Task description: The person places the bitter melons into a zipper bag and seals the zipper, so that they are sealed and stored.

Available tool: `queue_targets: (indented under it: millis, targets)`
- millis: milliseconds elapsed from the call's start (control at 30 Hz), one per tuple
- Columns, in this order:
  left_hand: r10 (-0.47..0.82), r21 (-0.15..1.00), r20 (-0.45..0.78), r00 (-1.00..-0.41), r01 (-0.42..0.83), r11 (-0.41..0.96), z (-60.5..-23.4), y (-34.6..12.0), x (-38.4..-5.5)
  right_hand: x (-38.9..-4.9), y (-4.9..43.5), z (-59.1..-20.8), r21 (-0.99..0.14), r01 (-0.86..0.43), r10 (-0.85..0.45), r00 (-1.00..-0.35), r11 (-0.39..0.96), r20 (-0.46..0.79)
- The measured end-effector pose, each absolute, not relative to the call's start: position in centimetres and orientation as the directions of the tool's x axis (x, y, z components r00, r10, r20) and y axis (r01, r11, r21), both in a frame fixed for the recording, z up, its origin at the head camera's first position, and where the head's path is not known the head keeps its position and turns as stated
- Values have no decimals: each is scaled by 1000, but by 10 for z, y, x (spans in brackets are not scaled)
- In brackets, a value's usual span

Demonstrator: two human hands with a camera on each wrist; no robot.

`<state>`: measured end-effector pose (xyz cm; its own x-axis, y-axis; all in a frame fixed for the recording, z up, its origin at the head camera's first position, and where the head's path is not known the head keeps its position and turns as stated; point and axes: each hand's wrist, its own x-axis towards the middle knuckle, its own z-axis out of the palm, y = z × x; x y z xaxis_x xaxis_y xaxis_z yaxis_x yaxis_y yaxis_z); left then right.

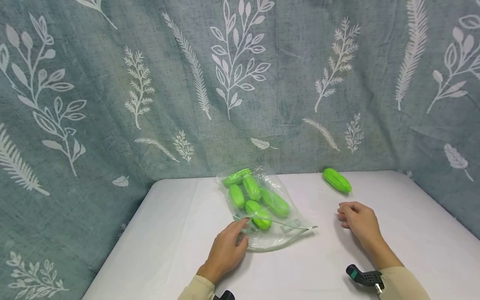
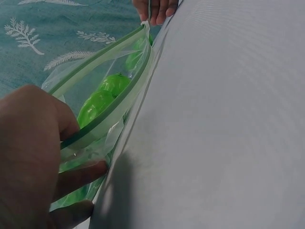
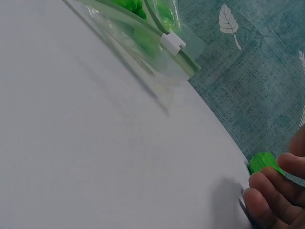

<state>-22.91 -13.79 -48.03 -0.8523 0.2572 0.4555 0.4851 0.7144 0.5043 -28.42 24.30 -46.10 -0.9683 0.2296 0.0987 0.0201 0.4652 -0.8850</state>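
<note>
A clear zip bag (image 1: 290, 225) lies on the white table with its green-edged mouth toward me, gaping. Inside are several bright green, ribbed toy vegetables (image 1: 275, 203) shaped like short cucumbers. My left hand (image 1: 228, 248) pinches the mouth's edge at its left end; in the left wrist view its fingers (image 2: 78, 179) lie along the outside of the plastic. To the right, my right hand (image 1: 358, 221) hovers over the table with loosely bent fingers and holds nothing. Just beyond it lies one loose green vegetable (image 1: 336, 180). A white slider (image 3: 172, 43) sits near the bag's right corner.
A blue-grey curtain (image 1: 285, 104) with white leaf prints hangs behind the table (image 1: 157, 246) and along its sides. The loose vegetable lies close to the table's back edge. A black wrist mount (image 1: 363, 276) projects beside the right sleeve.
</note>
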Motion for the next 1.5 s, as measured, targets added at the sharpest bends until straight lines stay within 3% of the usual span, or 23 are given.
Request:
queue_targets:
  millis: [367, 633, 900, 1500]
  targets:
    - [254, 512, 448, -857, 479, 713, -484, -138, -230, -306, 266, -469, -799, 41, 296, -939, 600, 175]
    - [248, 485, 480, -841, 491, 724, -481, -143, -231, -334, 274, -468, -782, 43, 319, -926, 622, 202]
    - [252, 500, 471, -845, 492, 713, -483, -141, -233, -351, 283, -471, -783, 130, 407, -898, 609, 168]
    - [236, 501, 496, -836, 497, 709, -484, -138, -234, -376, 284, -471, -707, 132, 347, -923, 694, 169]
